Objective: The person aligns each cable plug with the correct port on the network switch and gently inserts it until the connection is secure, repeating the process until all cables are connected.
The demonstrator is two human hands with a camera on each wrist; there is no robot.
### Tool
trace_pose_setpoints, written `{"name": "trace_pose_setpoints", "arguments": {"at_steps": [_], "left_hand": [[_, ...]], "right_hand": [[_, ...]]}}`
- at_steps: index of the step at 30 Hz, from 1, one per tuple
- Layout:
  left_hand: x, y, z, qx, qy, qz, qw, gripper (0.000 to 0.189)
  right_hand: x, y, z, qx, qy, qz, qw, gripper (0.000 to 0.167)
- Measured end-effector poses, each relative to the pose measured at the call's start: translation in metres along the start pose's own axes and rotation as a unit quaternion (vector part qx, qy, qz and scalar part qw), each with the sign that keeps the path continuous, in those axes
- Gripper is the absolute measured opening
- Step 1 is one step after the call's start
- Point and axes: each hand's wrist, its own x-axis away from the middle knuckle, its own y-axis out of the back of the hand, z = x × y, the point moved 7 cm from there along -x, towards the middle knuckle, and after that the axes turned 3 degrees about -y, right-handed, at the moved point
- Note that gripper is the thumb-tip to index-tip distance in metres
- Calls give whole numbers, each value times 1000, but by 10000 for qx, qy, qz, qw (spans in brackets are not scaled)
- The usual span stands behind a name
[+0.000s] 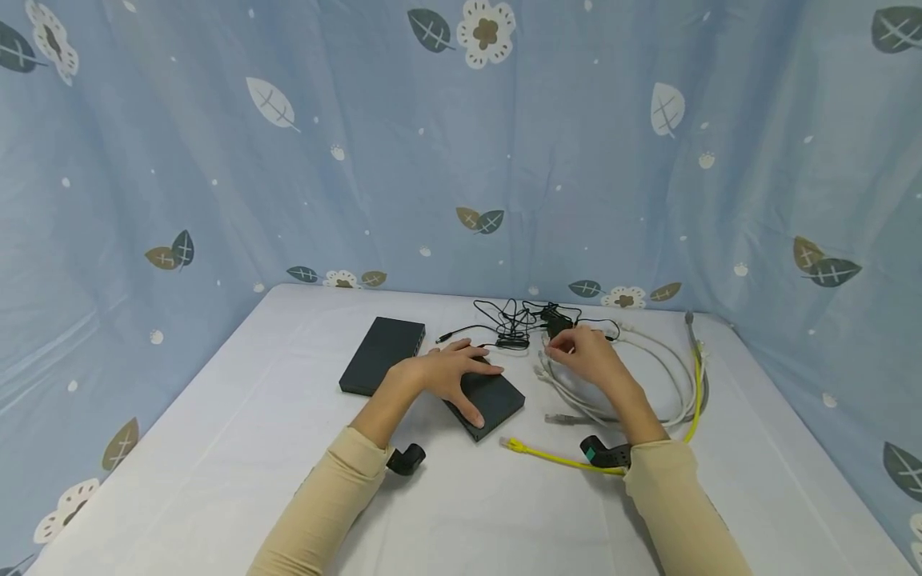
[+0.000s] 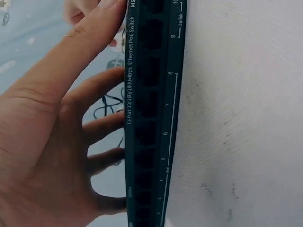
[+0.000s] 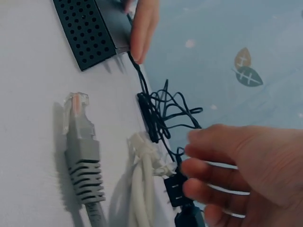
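My left hand (image 1: 450,376) rests with spread fingers on a black Ethernet PoE switch (image 1: 497,404). In the left wrist view the thumb and fingertips touch the edge of the switch (image 2: 151,109), whose row of ports faces the camera. My right hand (image 1: 585,352) hovers beside the white cable plugs and the black power adapter (image 1: 556,320). In the right wrist view its fingers (image 3: 208,168) are loosely bent, with nothing seen between them. A white cable plug (image 3: 144,146) and a grey network plug (image 3: 81,142) lie to their left.
Another black box (image 1: 382,356) lies left of the switch. Behind are bundled black power cords (image 1: 513,328). Coiled white and grey cables (image 1: 677,376) lie at the right, and a yellow network cable (image 1: 555,458) runs nearer the front. A patterned blue curtain (image 1: 461,160) backs the table.
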Motion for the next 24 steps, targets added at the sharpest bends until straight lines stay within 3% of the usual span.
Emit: {"name": "trace_pose_setpoints", "arguments": {"at_steps": [14,24], "left_hand": [[11,1,-3,13,381,493,9981,108],[10,1,-1,97,580,278,9979,108]], "right_hand": [[5,-11,-1,-66,-7,1389,9903,13],[6,-17,-5,25,-210,1635,9863,20]]}}
